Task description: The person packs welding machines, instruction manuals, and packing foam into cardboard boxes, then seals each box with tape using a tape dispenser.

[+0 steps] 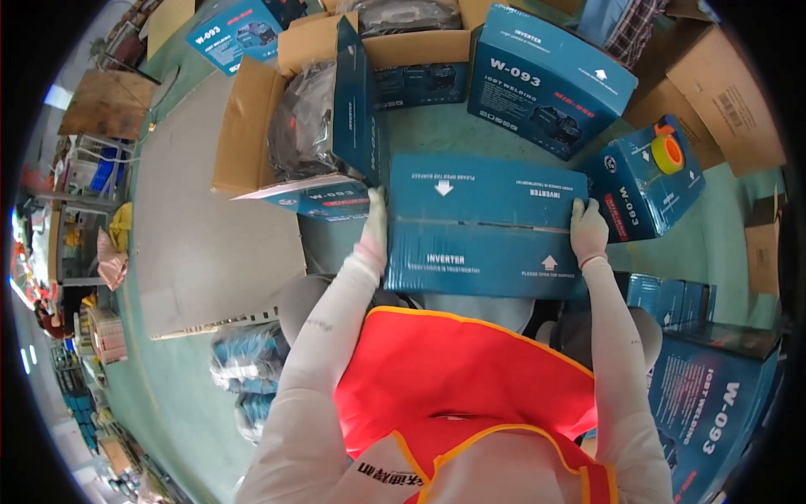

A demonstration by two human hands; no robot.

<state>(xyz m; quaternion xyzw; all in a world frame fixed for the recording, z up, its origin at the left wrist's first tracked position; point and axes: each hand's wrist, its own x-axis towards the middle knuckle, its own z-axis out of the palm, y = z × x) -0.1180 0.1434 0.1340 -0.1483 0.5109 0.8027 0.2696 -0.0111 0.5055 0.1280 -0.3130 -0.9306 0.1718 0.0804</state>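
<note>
And here the left hand (374, 228) and right hand (589, 230) grip a teal carton (485, 220), flaps (495, 197) already shut, while the open carton (242, 126) alongside, bagged machine (304, 122) inside, isn't closed yet!

The left hand (374, 228) and right hand (589, 230) hold a closed blue box (483, 244) by its left and right ends — just beyond a red apron (462, 357). Far left, an open carton (241, 126) holds a plastic-wrapped dark item (304, 122); on the right, a tape roll (667, 154) — yellow and orange — sits on another blue carton (642, 197).
</note>
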